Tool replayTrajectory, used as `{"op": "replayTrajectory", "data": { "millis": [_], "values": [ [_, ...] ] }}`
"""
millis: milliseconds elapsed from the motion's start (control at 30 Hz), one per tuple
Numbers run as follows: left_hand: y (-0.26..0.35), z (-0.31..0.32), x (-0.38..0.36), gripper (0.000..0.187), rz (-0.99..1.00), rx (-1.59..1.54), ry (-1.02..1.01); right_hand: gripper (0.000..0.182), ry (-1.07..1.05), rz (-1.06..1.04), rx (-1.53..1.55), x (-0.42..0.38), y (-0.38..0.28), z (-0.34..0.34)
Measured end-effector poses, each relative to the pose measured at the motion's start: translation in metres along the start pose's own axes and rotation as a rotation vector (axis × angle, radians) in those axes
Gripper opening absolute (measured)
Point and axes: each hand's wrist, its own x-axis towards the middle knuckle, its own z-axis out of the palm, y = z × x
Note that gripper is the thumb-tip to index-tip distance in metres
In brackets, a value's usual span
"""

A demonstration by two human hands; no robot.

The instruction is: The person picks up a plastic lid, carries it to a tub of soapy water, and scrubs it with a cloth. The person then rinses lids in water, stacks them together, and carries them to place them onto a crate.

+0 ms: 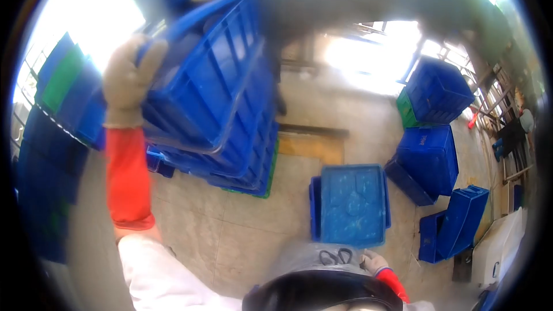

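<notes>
My left hand (131, 78), in a pale work glove with a red sleeve cover, is closed on the rim of a blue plastic crate (201, 89). That crate tops a stack of blue crates (256, 155), with a green one at the bottom. Pale contents show blurrily inside it. My right hand (374, 261), also gloved, is low by my waist with its fingers curled; what they hold, if anything, is hidden. Beside it, black loops like scissor handles (336, 257) show against grey, see-through plastic (305, 256) at my front.
A stack topped by a lighter blue crate (352, 204) stands on the floor ahead of me. More blue crates (429, 158) are piled at the right, some tilted. Blue and green crates (63, 80) line the left side. A wooden board (311, 147) lies behind the near stack.
</notes>
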Motion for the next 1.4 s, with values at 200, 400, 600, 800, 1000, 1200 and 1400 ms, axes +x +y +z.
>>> {"op": "replayTrajectory", "data": {
  "millis": [200,400,600,800,1000,1200,1400],
  "values": [
    [0.008,0.013,0.009,0.030,0.370,0.256,0.066,0.065,-0.041,0.037,-0.357,-0.033,-0.052,-0.009],
    [-0.005,-0.001,-0.003,0.023,0.241,0.316,-0.015,0.065,-0.098,-0.101,-0.356,0.033,0.040,-0.037],
    [-0.018,-0.007,-0.020,0.026,0.259,0.456,-0.100,0.065,-0.044,-0.172,-0.462,0.023,0.025,-0.077],
    [-0.026,-0.003,-0.003,0.022,0.295,0.411,-0.082,0.056,-0.038,0.044,-0.052,0.040,0.076,-0.087],
    [-0.002,-0.023,0.032,0.030,0.116,0.306,0.204,0.057,-0.150,0.033,-0.236,0.065,0.075,-0.070],
    [0.050,-0.004,0.062,0.034,0.059,0.505,-0.234,0.057,-0.065,-0.548,-0.384,0.093,0.031,-0.052],
    [0.143,0.062,0.035,0.008,0.792,0.221,0.258,0.107,-0.321,-0.446,0.624,0.008,-0.230,-0.031]
  ]
}}
